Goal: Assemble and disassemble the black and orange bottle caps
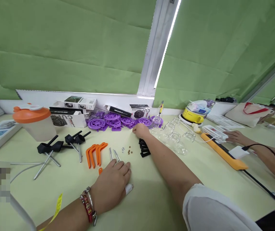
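My left hand (112,183) lies flat on the table, fingers stretched out and a white wrap on the thumb. Its fingertips meet the near ends of thin metal rods (114,155). Orange bent plastic pieces (96,154) are just left of it. Further away, my right hand (141,129) reaches to the front of a row of purple spoked plastic discs (112,121). Its fingers are curled, and what they grip is hidden. Black plastic strips (144,148) lie beneath my right wrist. Small brass-coloured bits (129,150) and tiny silver bits (123,149) sit between the hands.
Black clamp-like parts with rods (53,147) and an orange-lidded container (35,123) stand left. Printed boxes (68,117) line the back. Clear round pieces (174,137), a yellow cup (192,114) and an orange power strip (224,152) are right, near another person's hand (236,137).
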Motion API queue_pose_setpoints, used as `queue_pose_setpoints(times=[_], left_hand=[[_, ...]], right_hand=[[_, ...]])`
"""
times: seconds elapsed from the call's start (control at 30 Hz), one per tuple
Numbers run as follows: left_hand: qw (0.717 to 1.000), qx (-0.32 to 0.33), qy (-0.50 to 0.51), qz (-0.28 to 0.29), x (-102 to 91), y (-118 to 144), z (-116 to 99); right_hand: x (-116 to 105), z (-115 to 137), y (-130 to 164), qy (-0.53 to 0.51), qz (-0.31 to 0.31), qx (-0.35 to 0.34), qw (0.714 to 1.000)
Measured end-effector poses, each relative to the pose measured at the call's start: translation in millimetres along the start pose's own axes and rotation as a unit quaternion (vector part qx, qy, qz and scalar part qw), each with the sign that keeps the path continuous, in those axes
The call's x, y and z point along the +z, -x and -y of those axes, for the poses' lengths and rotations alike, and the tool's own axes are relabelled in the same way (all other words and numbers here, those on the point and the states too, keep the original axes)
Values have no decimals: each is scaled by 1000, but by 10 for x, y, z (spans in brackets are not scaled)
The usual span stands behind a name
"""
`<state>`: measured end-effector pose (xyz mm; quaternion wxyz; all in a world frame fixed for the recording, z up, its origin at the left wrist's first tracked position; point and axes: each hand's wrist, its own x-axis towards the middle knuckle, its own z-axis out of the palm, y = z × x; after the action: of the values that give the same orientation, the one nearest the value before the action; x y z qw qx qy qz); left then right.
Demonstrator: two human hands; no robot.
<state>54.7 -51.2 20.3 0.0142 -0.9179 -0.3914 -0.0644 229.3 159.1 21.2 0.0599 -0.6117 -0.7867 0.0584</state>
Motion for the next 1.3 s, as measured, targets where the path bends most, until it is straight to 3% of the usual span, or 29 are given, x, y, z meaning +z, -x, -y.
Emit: queue_pose_setpoints(times=[0.27, 0.87, 1.1, 1.3], left_hand=[[1000, -2, 0, -4, 12, 0, 0], [1000, 0, 1, 3, -12, 4, -8], [1000, 3, -3, 2, -1, 3, -1], [1000, 7, -7, -10, 2, 6, -2]], right_hand=[[-40, -190, -94, -74, 13, -28, 997], [-5, -89, -14, 27, -7, -58, 998], [-238, -288, 201, 22, 0, -77, 997], [-167, -415, 413, 26, 16, -67, 997]])
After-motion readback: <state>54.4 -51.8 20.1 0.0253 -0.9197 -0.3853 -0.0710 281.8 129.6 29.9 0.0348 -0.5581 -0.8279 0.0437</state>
